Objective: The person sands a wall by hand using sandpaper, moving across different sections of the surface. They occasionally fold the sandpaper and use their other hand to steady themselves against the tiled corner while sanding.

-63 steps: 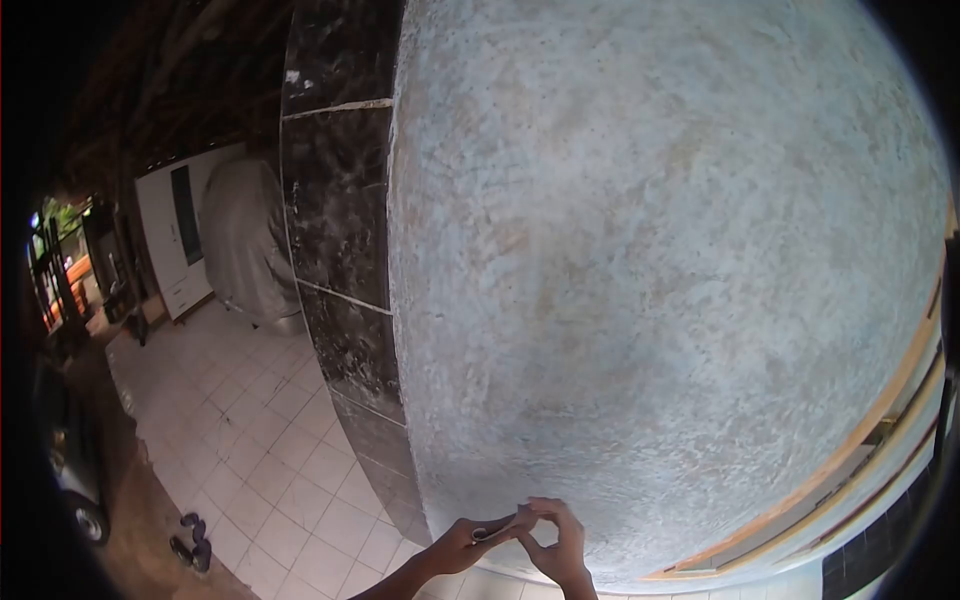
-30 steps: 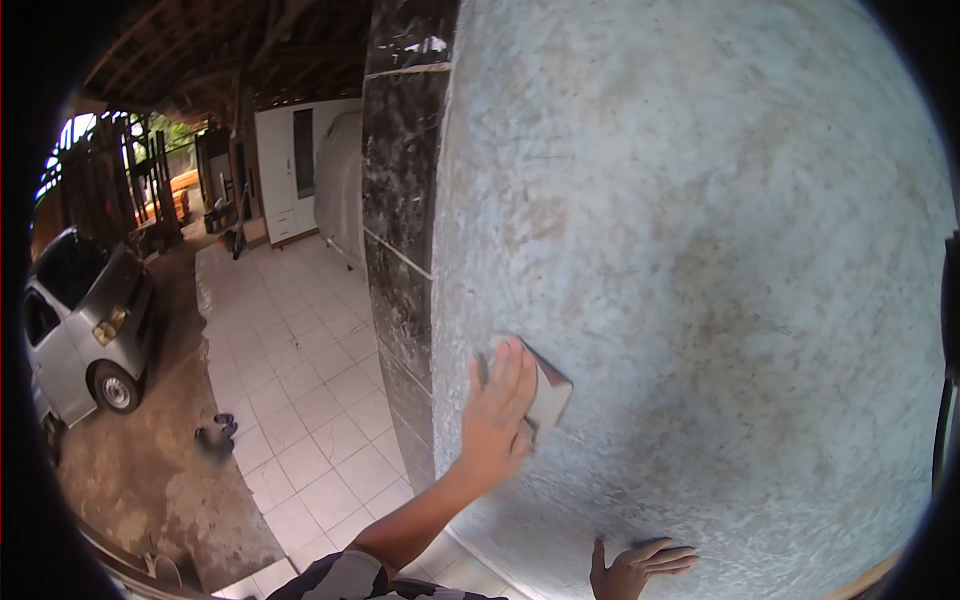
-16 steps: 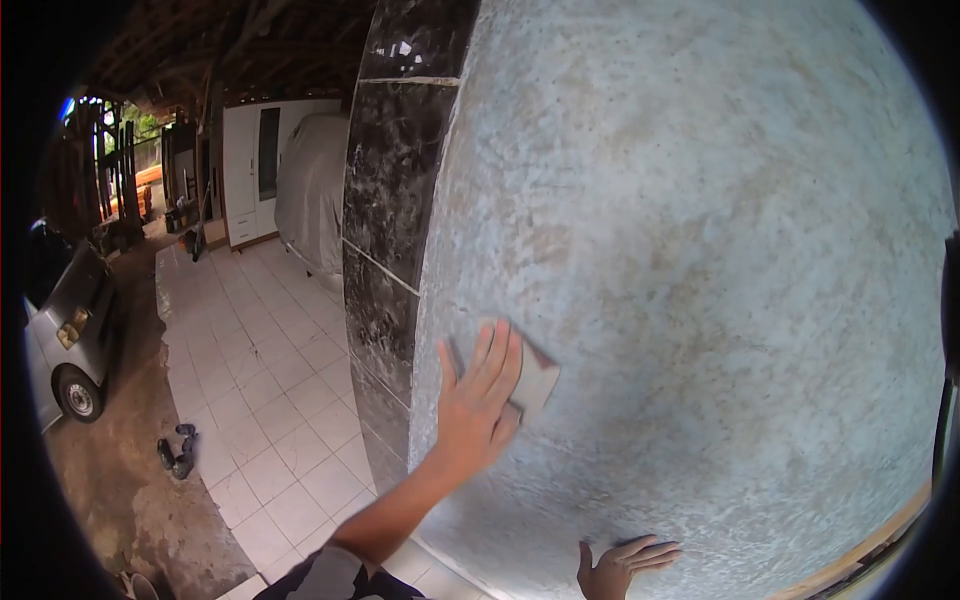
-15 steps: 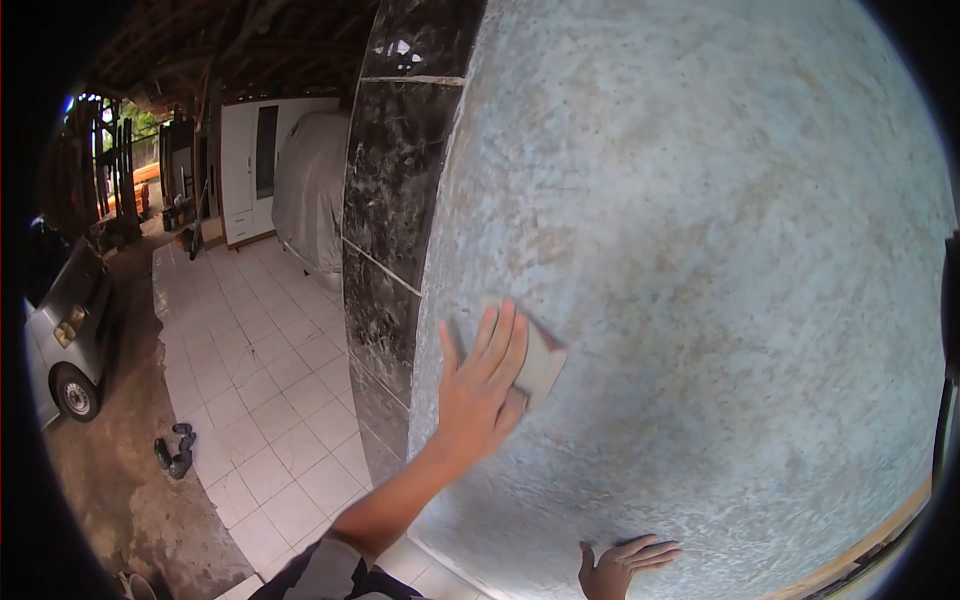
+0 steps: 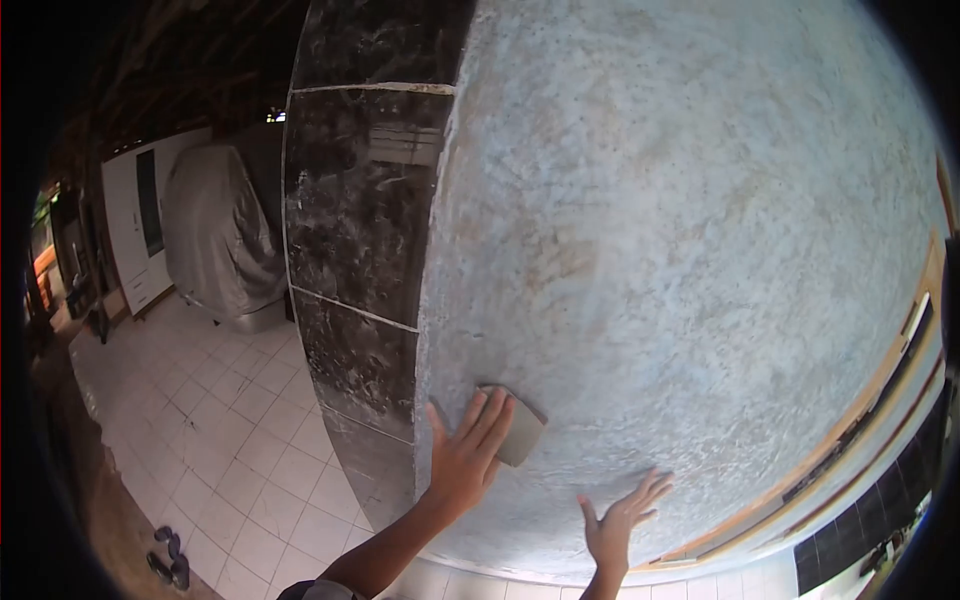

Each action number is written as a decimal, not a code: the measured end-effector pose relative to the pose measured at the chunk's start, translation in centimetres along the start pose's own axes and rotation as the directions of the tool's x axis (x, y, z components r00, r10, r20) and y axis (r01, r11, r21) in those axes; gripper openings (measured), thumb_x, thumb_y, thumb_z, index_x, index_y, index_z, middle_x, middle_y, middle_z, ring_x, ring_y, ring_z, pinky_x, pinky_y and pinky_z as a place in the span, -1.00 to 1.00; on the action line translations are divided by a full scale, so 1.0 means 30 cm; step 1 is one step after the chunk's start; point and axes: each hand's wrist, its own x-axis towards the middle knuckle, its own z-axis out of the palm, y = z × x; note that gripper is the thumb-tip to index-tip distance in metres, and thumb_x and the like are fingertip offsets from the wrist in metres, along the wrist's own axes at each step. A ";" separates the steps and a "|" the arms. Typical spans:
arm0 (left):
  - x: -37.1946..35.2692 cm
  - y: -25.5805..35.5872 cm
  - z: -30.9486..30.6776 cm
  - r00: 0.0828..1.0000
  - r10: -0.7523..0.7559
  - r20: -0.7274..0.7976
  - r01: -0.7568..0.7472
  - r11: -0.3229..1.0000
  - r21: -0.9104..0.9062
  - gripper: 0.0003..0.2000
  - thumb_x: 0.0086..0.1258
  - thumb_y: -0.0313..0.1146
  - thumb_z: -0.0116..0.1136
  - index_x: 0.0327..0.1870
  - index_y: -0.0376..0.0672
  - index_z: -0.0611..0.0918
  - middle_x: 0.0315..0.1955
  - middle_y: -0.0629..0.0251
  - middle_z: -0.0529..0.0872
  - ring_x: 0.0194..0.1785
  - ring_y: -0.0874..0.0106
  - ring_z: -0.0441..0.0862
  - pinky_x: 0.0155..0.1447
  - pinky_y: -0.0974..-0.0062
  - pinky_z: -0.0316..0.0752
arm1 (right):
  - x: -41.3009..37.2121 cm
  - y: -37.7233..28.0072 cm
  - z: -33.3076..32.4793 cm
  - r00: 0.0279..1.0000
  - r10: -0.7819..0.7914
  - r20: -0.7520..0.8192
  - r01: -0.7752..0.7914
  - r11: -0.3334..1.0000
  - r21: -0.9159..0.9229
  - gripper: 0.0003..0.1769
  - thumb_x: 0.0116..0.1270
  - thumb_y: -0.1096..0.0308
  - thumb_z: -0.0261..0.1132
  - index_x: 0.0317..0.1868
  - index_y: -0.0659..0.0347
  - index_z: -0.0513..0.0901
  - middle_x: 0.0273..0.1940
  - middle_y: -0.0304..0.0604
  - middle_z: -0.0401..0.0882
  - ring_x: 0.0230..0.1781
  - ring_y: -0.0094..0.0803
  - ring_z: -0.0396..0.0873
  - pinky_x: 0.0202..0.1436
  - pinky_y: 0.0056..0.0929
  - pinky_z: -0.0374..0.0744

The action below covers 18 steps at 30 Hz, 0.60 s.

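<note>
A small beige-grey sheet, looking like sandpaper (image 5: 524,436), lies pressed against the mottled blue-grey wall (image 5: 690,260). My left hand (image 5: 466,460) holds it there under its fingers, with the little finger spread off to the left. The sheet's right part sticks out beyond the fingers. Lower and to the right, my right hand (image 5: 614,532) has its fingers spread, the fingertips at the wall surface and nothing in its grasp.
Black glossy tiles (image 5: 360,200) run up the wall's left edge. White floor tiles (image 5: 230,430) extend left, with dark sandals (image 5: 170,558) near their edge. Behind stand a grey-covered object (image 5: 222,230) and a white cabinet (image 5: 135,220). A wooden frame (image 5: 790,505) borders the lower right.
My view has turned right and down, so the car has left it. My left hand and the sheet appear lower on the wall; my right hand is raised further into view.
</note>
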 end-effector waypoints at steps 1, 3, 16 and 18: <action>0.005 -0.033 -0.019 0.998 -0.003 -0.059 0.002 1.000 -0.024 -0.19 0.21 -0.44 0.29 0.58 -0.08 0.29 0.59 0.26 0.23 0.63 0.23 0.16 0.50 -0.52 -0.32 | -0.031 -0.076 0.001 0.990 -0.143 0.014 0.142 0.987 0.069 0.44 0.14 0.01 0.57 0.63 0.23 -0.39 0.58 0.40 -0.72 0.61 0.41 -0.64 0.48 0.61 -0.21; -0.024 -0.082 -0.061 0.996 0.078 0.032 -0.075 0.994 -0.077 -0.21 0.20 -0.42 0.30 0.55 -0.03 0.33 0.59 0.29 0.23 0.64 0.27 0.14 0.51 -0.51 -0.32 | -0.097 -0.171 0.039 0.959 -0.281 0.016 0.277 0.952 0.133 0.38 0.17 0.02 0.56 0.64 0.23 -0.32 0.57 0.49 -0.67 0.60 0.46 -0.59 0.47 0.62 -0.17; -0.316 -0.349 -0.171 0.982 0.182 -0.048 -0.150 0.604 -0.783 -0.59 0.12 -0.23 0.53 0.03 -0.01 0.76 -0.01 0.45 0.79 0.14 0.34 0.71 0.31 0.31 0.52 | -0.288 -0.458 0.093 0.695 -0.705 0.139 0.644 0.698 0.313 -0.60 0.02 0.56 0.46 -0.08 0.05 0.74 -0.33 -0.15 0.58 -0.35 -0.26 0.61 -0.29 -0.29 0.60; -0.278 -0.366 -0.218 0.989 0.121 -0.089 -0.149 0.717 -0.681 -0.48 0.15 -0.15 0.52 0.16 -0.03 0.68 0.17 0.31 0.68 0.28 0.25 0.59 0.40 0.19 0.41 | -0.238 -0.476 0.062 0.783 -0.612 -0.117 0.620 0.748 0.237 -0.61 0.09 0.69 0.26 -0.09 0.12 0.71 -0.29 -0.11 0.54 -0.30 -0.21 0.55 -0.35 -0.29 0.51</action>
